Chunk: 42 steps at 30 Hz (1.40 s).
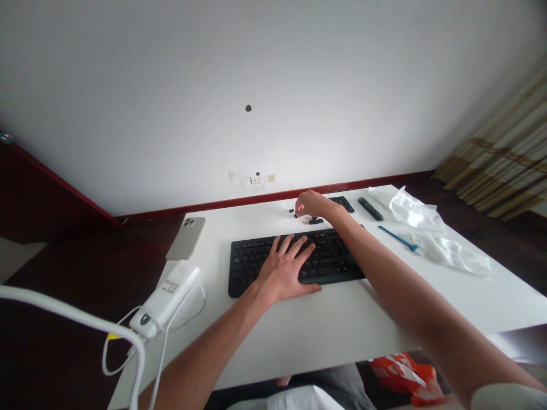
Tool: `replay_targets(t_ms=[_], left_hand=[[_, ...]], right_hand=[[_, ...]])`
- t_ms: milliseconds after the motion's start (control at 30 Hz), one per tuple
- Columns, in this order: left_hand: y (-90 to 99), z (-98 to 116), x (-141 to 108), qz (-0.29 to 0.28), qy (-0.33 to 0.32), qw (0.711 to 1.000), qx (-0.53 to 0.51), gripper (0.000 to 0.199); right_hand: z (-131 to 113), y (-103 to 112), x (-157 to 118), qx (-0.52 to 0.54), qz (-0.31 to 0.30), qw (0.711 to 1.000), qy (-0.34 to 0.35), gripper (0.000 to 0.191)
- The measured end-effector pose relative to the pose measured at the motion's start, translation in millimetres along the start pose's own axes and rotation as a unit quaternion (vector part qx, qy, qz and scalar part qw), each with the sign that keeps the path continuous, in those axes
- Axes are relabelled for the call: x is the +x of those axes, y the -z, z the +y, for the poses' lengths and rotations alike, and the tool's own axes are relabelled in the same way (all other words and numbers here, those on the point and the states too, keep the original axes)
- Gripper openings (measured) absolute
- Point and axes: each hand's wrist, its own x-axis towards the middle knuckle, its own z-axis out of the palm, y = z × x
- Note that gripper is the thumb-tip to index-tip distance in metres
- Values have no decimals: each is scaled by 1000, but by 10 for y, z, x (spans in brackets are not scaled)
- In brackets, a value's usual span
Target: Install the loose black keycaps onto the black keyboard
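Observation:
A black keyboard [252, 259] lies across the white table. My left hand [284, 270] rests on it with fingers spread flat over the keys. Beyond the keyboard's back edge, my right hand [311, 204] reaches down among several small loose black keycaps [316, 221]. Its fingers are curled and pressed together, pointing at the tabletop. One dark keycap shows right by the fingertips; whether it is gripped is hidden. Behind my right wrist sits a black block of keys [343, 204], partly covered. My right forearm crosses over the keyboard's right end.
Right of the keys lie a black oblong object [371, 209], a blue stick-like tool [397, 238] and crumpled white plastic bags [410, 208]. On the left are a phone [187, 238] and a white device [171, 290] with cables. A white curved tube [85, 316] crosses the lower left.

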Motion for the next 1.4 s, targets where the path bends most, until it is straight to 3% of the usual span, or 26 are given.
replay_targets(t_ms=[433, 700, 867, 1000, 1133, 1267, 1400], left_hand=[[6, 1, -8, 0, -1, 1000, 1, 101], [-7, -7, 0, -1, -1, 1000, 1, 102], [2, -4, -1, -7, 1, 1000, 2, 103], [8, 0, -8, -6, -1, 1000, 5, 102], [-8, -6, -13, -1, -3, 1000, 6, 102], [-29, -10, -15, 10, -7, 1000, 5, 100], [-24, -3, -19, 11, -6, 1000, 7, 100]], right_hand=[[50, 61, -33, -20, -39, 999, 27, 28], [94, -70, 50, -15, -20, 999, 44, 24], [64, 31, -10, -7, 11, 999, 47, 21], [106, 163, -280, 32, 37, 999, 24, 17], [204, 194, -777, 72, 36, 997, 6, 17], [272, 152, -1230, 93, -8, 996, -13, 17], [288, 106, -1399, 97, -37, 994, -23, 19]])
